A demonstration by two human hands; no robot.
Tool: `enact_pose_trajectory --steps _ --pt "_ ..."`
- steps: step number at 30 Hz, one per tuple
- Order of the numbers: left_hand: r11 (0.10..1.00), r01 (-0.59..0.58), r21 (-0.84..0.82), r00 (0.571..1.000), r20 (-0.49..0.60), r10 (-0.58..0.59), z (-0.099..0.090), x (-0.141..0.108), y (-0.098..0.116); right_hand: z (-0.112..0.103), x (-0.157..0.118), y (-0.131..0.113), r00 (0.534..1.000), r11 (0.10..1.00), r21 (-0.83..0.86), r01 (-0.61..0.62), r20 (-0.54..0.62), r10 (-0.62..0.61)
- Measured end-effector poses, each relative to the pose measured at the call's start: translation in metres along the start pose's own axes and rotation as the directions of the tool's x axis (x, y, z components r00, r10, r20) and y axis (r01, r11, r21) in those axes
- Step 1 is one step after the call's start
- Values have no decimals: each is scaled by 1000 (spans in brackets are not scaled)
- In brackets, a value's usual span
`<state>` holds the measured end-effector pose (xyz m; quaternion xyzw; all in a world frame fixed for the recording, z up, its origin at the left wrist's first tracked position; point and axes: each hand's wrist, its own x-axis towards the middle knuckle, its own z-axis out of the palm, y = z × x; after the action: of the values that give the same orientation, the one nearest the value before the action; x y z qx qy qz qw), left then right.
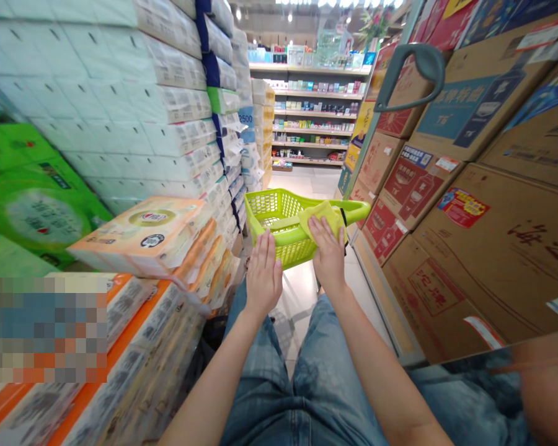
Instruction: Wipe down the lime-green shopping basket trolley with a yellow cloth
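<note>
Yellow cloth (332, 214) lies under the right hand's (330, 254) extended fingers, against the rim of the green plastic shopping basket (295, 255); any grip beneath is hidden. The left hand's (264, 275) fingers, straight and close together, rest open at the basket's near side. Tissue packs (186, 136) stand left of the basket, cartons (488, 229) right. Uneven pressure could tip the loosely steadied basket.

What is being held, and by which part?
The right hand presses the near part of the yellow cloth onto the green basket, beside its handle. The left hand touches the basket's near side; any grip underneath is hidden.
</note>
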<state>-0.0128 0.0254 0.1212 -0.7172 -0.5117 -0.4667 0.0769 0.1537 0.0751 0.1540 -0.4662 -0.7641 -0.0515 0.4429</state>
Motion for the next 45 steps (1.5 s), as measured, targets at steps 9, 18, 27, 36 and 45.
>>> enact_pose_trajectory --steps 9,18,27,36,45 --pt "999 10 37 1000 20 -10 -1 -1 -4 15 -12 -53 982 988 88 131 127 -141" --pt "1000 28 -9 999 -21 -28 5 -1 2 18 -6 -34 1000 998 55 8 11 -8" --pt "999 -22 25 999 24 21 -3 0 -1 3 -7 6 938 943 57 327 106 -331" --pt "1000 1 22 1000 -25 -1 6 -1 0 20 -13 -22 997 998 41 56 -54 -53" --pt "996 -36 83 999 31 34 -1 -1 -5 11 -12 -2 981 979 -64 194 27 -193"
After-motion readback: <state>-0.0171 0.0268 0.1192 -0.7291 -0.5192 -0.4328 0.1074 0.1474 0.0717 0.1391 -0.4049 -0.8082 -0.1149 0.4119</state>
